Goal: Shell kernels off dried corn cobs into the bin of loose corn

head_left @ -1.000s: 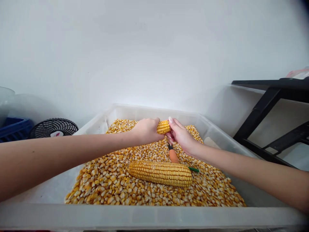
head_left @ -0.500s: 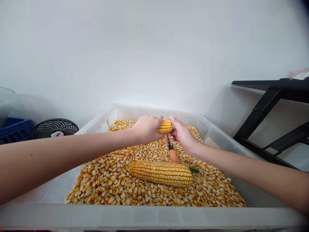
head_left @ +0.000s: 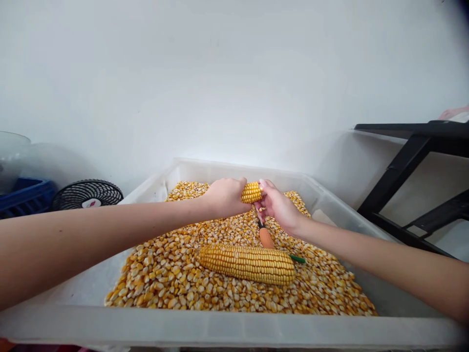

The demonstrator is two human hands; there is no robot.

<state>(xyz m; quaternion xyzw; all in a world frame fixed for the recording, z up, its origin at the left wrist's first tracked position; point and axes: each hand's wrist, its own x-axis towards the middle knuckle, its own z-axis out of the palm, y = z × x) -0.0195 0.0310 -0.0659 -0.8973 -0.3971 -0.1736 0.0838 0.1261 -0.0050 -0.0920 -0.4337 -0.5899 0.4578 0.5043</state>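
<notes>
The left hand (head_left: pixel 224 196) is clenched around a corn cob (head_left: pixel 251 192), while the right hand (head_left: pixel 277 206) pinches its right end. A whole cob (head_left: pixel 247 264) lies nearer on loose kernels (head_left: pixel 172 269) in the plastic tub (head_left: pixel 227 328).

No legible text, brand or number anywhere in view. The fan (head_left: pixel 88 194) carries a white hub badge with a red mark; it is too small to read.

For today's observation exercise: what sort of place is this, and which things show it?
Probably a home or small-farm workspace for shelling maize by hand: a plastic tub of loose kernels, a whole cob, and a floor fan by a bare wall.
</notes>
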